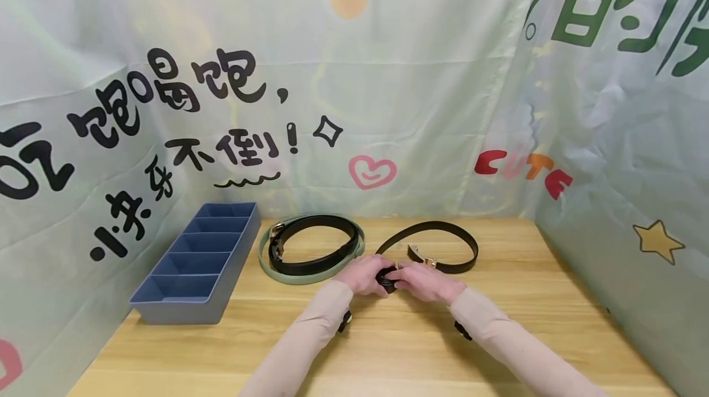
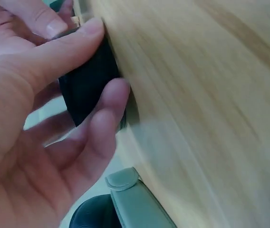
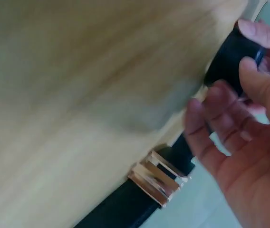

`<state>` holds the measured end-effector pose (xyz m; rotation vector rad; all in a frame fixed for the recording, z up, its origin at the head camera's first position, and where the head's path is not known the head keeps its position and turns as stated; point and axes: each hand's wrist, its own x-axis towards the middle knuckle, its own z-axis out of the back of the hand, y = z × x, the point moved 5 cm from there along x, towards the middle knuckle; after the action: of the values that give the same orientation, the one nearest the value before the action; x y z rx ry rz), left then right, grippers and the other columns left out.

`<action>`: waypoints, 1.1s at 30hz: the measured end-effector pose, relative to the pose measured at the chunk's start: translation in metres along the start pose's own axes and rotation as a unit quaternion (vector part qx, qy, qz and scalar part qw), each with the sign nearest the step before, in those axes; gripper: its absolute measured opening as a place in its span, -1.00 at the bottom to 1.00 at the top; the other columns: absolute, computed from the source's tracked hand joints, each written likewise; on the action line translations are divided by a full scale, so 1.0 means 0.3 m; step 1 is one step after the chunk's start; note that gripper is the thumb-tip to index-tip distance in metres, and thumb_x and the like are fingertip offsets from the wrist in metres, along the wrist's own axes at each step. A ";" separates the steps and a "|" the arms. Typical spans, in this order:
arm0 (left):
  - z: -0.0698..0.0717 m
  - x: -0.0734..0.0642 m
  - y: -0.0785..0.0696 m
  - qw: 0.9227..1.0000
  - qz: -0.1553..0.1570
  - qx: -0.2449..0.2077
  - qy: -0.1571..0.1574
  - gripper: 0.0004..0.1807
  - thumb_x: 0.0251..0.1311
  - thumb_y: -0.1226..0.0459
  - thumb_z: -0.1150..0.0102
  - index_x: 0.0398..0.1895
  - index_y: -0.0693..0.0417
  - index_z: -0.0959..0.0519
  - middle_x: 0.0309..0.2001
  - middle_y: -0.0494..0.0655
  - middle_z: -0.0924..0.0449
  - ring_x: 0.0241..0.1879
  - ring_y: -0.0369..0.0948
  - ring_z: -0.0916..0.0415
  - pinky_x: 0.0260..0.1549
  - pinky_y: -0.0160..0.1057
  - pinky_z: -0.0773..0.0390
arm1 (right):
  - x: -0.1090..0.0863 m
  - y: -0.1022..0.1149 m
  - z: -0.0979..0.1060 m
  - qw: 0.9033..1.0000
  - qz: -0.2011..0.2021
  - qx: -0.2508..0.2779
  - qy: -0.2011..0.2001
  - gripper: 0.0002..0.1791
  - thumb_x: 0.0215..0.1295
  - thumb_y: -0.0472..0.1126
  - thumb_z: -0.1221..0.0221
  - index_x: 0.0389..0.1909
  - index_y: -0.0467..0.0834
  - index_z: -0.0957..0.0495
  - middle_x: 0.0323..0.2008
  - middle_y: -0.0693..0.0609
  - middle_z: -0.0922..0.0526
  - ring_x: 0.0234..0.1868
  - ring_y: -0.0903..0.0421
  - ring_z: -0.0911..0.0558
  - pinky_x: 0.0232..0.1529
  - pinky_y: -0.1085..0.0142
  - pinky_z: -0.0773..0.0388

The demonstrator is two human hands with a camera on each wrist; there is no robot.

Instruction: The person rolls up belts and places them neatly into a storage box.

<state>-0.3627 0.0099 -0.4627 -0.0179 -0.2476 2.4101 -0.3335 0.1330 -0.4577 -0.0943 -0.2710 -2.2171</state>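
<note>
A tightly coiled black belt point(image 1: 386, 281) stands on the wooden table between both hands. My left hand point(image 1: 362, 274) holds the coil, its thumb across one side and curled fingers point(image 2: 109, 102) at the other. From the right, my right hand point(image 1: 431, 281) pinches the same coil, thumb point(image 3: 255, 78) against its face. Just behind the hands, a black belt with a gold buckle point(image 3: 158, 178) lies in a wide loop point(image 1: 475, 249); whether it joins the coil is hidden by the hands.
Left of the hands, a black belt point(image 1: 316, 271) lies looped on a pale green belt point(image 1: 266, 268). Farther left stands a blue-grey tray point(image 1: 188, 312) with several compartments. Printed cloth point(image 1: 421, 108) hangs behind and at the sides of the table point(image 1: 388, 354).
</note>
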 end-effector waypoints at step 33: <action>-0.012 -0.009 0.021 0.998 0.015 -0.056 -0.001 -0.28 -0.08 0.03 -0.53 0.22 -0.10 -0.51 0.01 -0.10 -0.65 0.06 -0.12 -0.53 0.07 -0.22 -0.49 | 0.008 -0.006 -0.014 0.998 -0.049 0.006 0.029 -0.76 0.42 -0.17 -0.12 0.04 0.05 -0.60 -0.06 -0.07 -0.57 -0.09 0.04 -0.58 -0.18 0.15 -0.57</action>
<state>-0.3645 0.0043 -0.4676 -0.0717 -0.3850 2.4224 -0.3364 0.1313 -0.4616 -0.0097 -0.2612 -2.3115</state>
